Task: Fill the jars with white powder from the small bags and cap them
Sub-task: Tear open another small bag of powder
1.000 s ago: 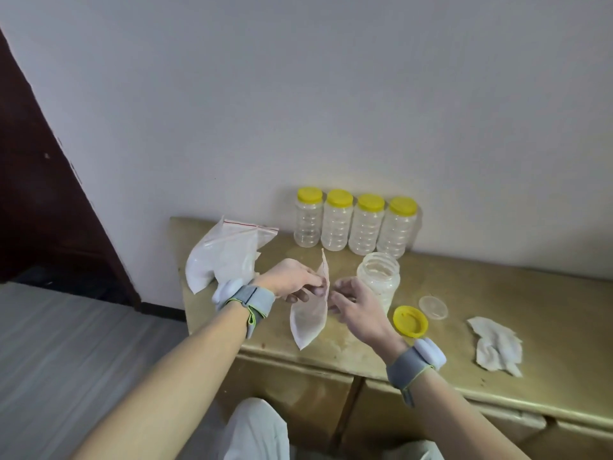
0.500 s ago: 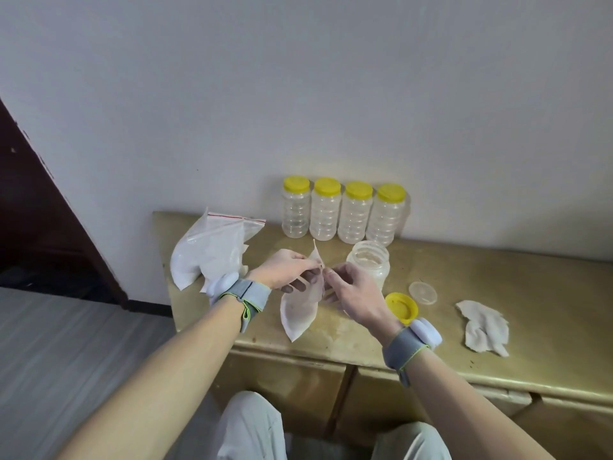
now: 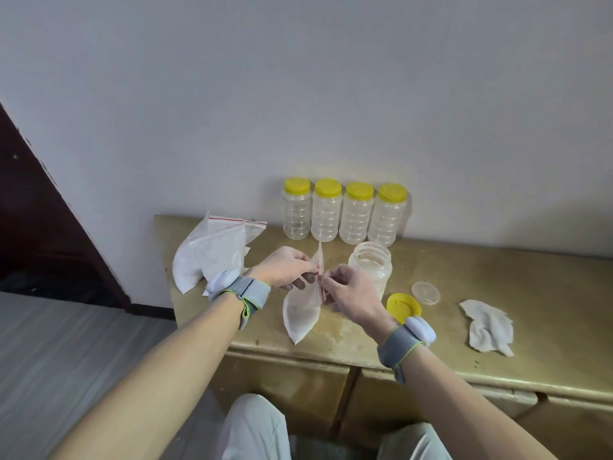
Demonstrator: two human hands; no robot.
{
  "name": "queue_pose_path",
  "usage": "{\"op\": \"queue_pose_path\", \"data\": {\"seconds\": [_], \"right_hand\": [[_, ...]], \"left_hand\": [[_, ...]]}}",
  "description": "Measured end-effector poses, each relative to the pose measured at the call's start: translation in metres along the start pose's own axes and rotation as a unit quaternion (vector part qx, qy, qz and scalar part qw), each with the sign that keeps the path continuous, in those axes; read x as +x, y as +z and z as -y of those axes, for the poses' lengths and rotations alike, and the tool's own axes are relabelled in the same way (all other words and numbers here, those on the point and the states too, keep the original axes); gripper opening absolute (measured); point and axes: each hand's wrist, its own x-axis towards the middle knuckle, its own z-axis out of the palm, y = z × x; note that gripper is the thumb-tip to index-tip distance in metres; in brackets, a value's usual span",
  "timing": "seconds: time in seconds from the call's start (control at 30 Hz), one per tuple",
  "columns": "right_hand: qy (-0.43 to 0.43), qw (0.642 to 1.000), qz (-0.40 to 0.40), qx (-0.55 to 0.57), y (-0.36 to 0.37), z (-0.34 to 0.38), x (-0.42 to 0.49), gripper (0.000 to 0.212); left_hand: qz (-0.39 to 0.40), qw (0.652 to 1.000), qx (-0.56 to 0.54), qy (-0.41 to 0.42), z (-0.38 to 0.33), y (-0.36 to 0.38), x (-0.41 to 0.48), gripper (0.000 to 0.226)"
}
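Four capped jars [image 3: 326, 210], clear-walled with yellow tops, are lined up against the wall [image 3: 331, 94] at the back of the cabinet top [image 3: 514, 277]; what they contain cannot be told. Just in front of them an open jar [image 3: 371, 265] is stood upright, and pale powder is seen clinging inside it, though its level cannot be judged. Its yellow lid [image 3: 403, 307] is laid flat on the surface near it, with a clear disc [image 3: 425, 292] just beside the lid. A large zip bag [image 3: 212, 250] holding white powder is slumped at the left end, and a crumpled tissue [image 3: 487, 327] is left well apart at the right. Both forearms are stretched forward over the front edge, each wrapped in a grey wristband [image 3: 247, 290]. Between the hands and left of the open jar, a small bag [image 3: 303, 310] is held up, white powder settled in its lower part. The left hand [image 3: 285, 265] is turned knuckles-up, its fingers curled and pinched on the bag's top edge; the right hand [image 3: 348, 290] is closed narrowly, thumb and forefinger pinched at the red zip strip.
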Motion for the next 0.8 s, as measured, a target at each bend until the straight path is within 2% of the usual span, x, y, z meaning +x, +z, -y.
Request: {"op": "queue_pose_path", "data": {"seconds": [0.3,0.43,0.53,0.67,0.8], "right_hand": [[0.099,0.984,0.03,0.144,0.003,0.004,0.001,0.014],[0.145,0.96,0.041,0.236,0.009,0.005,-0.001,0.019],[0.169,0.938,0.057,0.298,0.012,0.004,-0.003,0.008],[0.167,0.946,0.028,0.277,0.018,0.001,-0.002,0.016],[0.121,0.97,0.016,0.212,0.021,0.002,-0.002,0.019]], "left_hand": [[0.027,0.998,-0.055,0.008,0.004,-0.007,-0.005,0.013],[0.027,0.996,-0.085,0.015,0.009,-0.008,-0.009,0.014],[0.014,0.993,-0.117,0.017,0.015,-0.005,-0.01,0.015],[0.009,0.99,-0.139,0.003,0.021,-0.006,-0.014,0.015],[-0.019,0.993,-0.11,-0.023,0.014,-0.009,-0.017,0.017]]}}
